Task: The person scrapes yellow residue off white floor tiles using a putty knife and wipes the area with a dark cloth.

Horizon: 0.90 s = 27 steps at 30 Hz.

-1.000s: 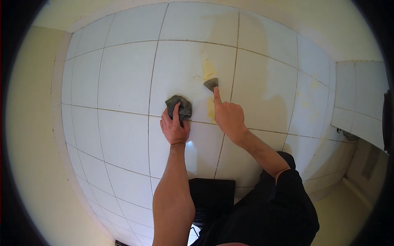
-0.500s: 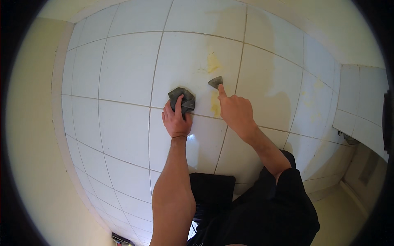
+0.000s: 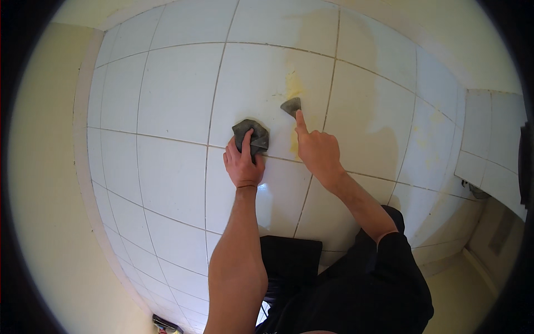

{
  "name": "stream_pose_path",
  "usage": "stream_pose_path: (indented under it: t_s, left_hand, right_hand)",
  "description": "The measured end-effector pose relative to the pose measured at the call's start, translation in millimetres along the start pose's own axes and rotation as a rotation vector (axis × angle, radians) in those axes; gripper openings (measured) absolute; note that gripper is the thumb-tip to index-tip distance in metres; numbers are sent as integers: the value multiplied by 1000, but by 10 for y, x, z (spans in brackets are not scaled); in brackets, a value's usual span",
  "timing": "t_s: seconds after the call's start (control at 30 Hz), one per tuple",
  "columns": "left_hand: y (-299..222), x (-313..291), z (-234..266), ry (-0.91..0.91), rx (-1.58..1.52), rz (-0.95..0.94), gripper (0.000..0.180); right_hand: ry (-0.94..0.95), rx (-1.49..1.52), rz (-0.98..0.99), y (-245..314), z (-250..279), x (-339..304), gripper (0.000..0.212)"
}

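Note:
My left hand [image 3: 244, 164] presses a bunched dark grey cloth [image 3: 251, 135] against the white tiles [image 3: 172, 106], fingers closed over it. To the right, my right hand [image 3: 319, 151] grips a scraper, its index finger stretched along the tool. The scraper's grey, fan-shaped blade [image 3: 291, 106] points up and left on the tile; its handle is hidden in my fist. A yellow stain [image 3: 292, 84] shows just beyond the blade, and another yellow patch [image 3: 294, 146] lies beside my right hand.
A wide damp-looking, tan area [image 3: 361, 111] spreads over the tiles at the right, with faint yellow spots [image 3: 431, 150] farther right. A tiled ledge [image 3: 484, 150] stands at the right edge. Something small and dark [image 3: 166, 324] sits at the bottom left.
The scraper blade has shifted slightly upward toward the upper yellow stain. The cloth stays at the same spot on the tiles under my left hand. The whole view has drifted a little.

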<state>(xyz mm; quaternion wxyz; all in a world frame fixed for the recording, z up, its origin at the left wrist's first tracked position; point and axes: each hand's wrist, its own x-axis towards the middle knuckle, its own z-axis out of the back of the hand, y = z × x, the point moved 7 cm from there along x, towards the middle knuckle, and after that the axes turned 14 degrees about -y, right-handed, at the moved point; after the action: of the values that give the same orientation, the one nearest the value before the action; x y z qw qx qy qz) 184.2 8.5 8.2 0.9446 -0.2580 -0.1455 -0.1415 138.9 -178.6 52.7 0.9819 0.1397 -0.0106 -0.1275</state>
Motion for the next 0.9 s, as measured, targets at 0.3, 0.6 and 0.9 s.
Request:
stream_pose_path:
  t_s: [0.3,0.6,0.9]
  left_hand:
    - [10,-32,-21,32,14,24,66]
    - [3,-28,-23,-3,10,5,65]
    - [-22,-19,-6,-26,37,-39,64]
  right_hand:
    - [-49,-75,-16,-59,-122,-17,50]
    - [72,-40,-31,-69,-77,-8,69]
    - [-90,-56,-12,-175,-105,39,52]
